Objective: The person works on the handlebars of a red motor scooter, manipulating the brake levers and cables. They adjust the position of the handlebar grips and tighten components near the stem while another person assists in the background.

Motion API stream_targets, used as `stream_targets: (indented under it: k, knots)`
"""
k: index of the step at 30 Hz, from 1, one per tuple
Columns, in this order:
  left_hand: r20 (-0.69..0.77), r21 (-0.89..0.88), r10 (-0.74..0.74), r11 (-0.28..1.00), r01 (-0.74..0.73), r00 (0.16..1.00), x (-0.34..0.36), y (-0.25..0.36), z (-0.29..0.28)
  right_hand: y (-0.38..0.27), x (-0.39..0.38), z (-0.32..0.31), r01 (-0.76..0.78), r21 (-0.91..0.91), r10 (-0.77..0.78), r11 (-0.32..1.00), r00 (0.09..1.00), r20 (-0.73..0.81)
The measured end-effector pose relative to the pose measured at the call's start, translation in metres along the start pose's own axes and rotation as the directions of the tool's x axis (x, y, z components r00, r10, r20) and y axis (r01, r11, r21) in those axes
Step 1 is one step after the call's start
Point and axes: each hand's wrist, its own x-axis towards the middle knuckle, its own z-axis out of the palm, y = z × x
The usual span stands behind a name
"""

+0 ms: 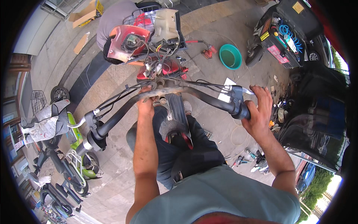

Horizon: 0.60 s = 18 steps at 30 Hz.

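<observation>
Left hand: the left hand (145,102) is closed over the middle of the handlebar (175,92), right at the stem, knuckles up.
Right hand: the right hand (257,112) is wrapped around the right grip (242,112), fingers curled by the brake lever (248,90).
Handlebar: it runs black and bent across the view just above the person's knees, the left grip (91,140) free and low at the left.
Doing it well: judging by the hold, steadying the stem with one hand while the other works the grip end keeps the bar from swinging; keep fingers off the loose cables (123,95).
In the way: a tangle of wires (158,61) hangs from the opened red front panel (128,43), just beyond the bar.
Around: tools (246,158) on the paving at the right; a green basin (230,56) farther off; another person (112,22) crouches behind the basket (143,16); a green scooter (76,156) is parked at the left.
</observation>
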Motion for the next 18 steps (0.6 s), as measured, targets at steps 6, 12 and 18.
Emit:
stream_targets:
  k: [6, 12, 18]
  knots:
    - [0.155, -0.252, -0.012, 0.966, 0.051, 0.988, -0.01, 0.009, 0.012, -0.001, -0.001, 0.001, 0.007, 0.002, -0.007, 1.0, 1.0, -0.01]
    - [0.2, -0.205, 0.0, 0.978, 0.042, 0.98, -0.013, 0.005, 0.003, -0.003, -0.001, 0.002, 0.009, -0.01, -0.009, 1.0, 1.0, -0.011]
    - [0.081, 0.072, 0.071, 0.994, -0.077, 0.994, -0.007, -0.004, 0.01, -0.005, -0.003, 0.004, 0.011, -0.029, -0.012, 1.0, 1.0, -0.028]
